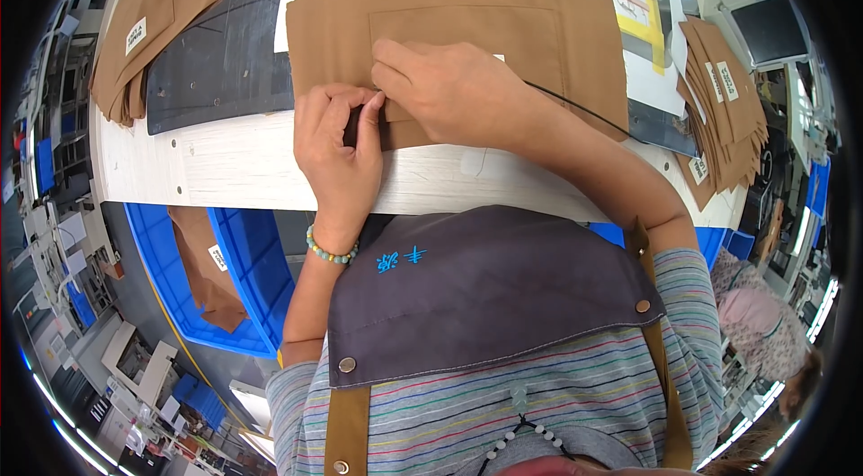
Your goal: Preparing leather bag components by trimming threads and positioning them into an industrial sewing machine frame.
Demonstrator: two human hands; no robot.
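Observation:
A brown fabric panel (pixel 467 35) lies spread at the table's front edge, with a stitched rectangular outline and notched far corners. Both hands meet over its lower left part. My left hand (pixel 337 134) is closed, thumb and index fingertip pinched together. Against those fingertips press the bent fingers of my right hand (pixel 449 89), which crosses over from the right. Whatever sits between the fingertips is hidden or too small to name. A thin dark strip (pixel 575 105) runs along the panel beside my right forearm. A small white label (pixel 499 57) shows just behind the right hand.
Stacked brown fabric pieces with white labels lie at the far left (pixel 148 26) and at the right (pixel 728 107). A dark board (pixel 238 35) covers part of the white table (pixel 216 161). Below the table's left side hangs a blue bin (pixel 247 278) holding a brown piece.

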